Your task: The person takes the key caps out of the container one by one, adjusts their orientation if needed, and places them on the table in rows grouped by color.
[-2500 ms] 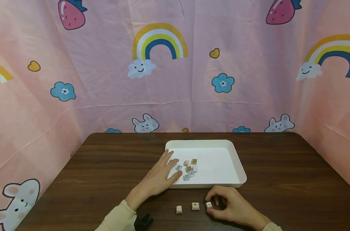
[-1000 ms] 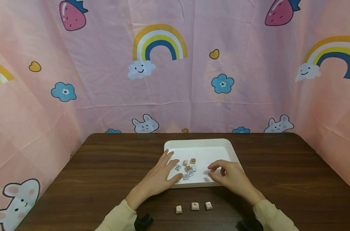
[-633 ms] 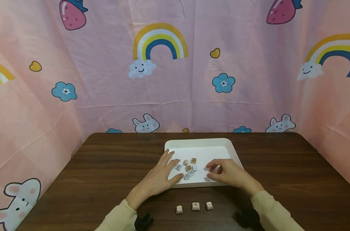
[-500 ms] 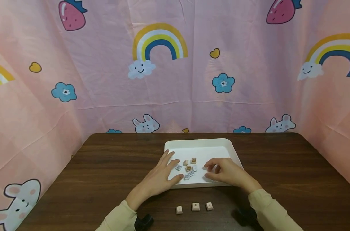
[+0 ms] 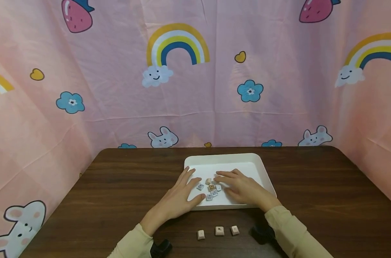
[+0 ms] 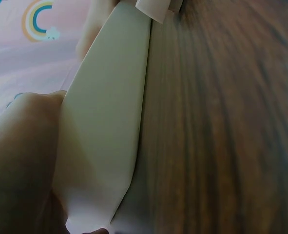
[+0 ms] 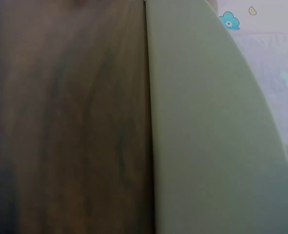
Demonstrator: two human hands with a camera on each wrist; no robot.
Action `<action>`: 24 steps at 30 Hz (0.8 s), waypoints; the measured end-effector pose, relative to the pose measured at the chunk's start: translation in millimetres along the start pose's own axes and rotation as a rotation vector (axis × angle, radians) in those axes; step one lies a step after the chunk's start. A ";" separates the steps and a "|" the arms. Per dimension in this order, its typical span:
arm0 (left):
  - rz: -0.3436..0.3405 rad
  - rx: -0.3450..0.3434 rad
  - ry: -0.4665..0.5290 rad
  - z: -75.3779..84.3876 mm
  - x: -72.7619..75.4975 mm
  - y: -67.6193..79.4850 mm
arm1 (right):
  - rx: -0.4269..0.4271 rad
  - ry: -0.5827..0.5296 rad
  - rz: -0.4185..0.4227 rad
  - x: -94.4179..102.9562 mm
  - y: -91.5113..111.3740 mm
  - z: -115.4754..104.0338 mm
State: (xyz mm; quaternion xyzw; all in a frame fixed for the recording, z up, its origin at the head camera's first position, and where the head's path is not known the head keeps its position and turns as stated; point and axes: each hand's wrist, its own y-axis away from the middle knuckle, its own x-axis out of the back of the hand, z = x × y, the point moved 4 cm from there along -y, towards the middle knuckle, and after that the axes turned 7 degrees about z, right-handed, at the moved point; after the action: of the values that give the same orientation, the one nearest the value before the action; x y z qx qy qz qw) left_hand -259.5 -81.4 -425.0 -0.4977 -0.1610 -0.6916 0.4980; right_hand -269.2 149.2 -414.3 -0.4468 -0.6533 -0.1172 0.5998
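My left hand [image 5: 177, 199] rests at the left side of a white tray [image 5: 247, 166], fingers spread over its rim. In the left wrist view the tray's outer wall [image 6: 102, 112] runs beside that hand. Over the tray floor, my right hand [image 5: 245, 188] reaches leftward with fingers extended to a loose cluster of small keycaps. A brown keycap [image 5: 211, 187] and a white keycap [image 5: 218, 187] lie near its fingertips. Its fingers cover part of the cluster. The tray wall [image 7: 212, 122] hides the right fingers in the right wrist view.
In front of the tray, three beige keycaps stand in a row on the dark wooden table [image 5: 124, 182]: a left keycap [image 5: 200, 234], a middle keycap [image 5: 219, 231] and a right keycap [image 5: 235, 230]. A patterned curtain [image 5: 118, 71] encloses the back and sides.
My right hand has let go of the right keycap in the row, moved up over the tray, then left to the cluster, its fingers straightening. The left hand stays in place.
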 end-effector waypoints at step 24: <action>0.004 -0.005 0.007 0.4 1.5 0.7 | -0.130 -0.085 0.290 9.0 5.9 1.8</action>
State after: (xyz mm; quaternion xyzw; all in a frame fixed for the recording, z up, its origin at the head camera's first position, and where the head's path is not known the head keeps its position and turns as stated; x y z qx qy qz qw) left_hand -258.6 -82.2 -423.8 -0.4969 -0.1566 -0.6928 0.4986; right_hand -265.1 157.8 -409.0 -0.5791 -0.5978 -0.0523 0.5518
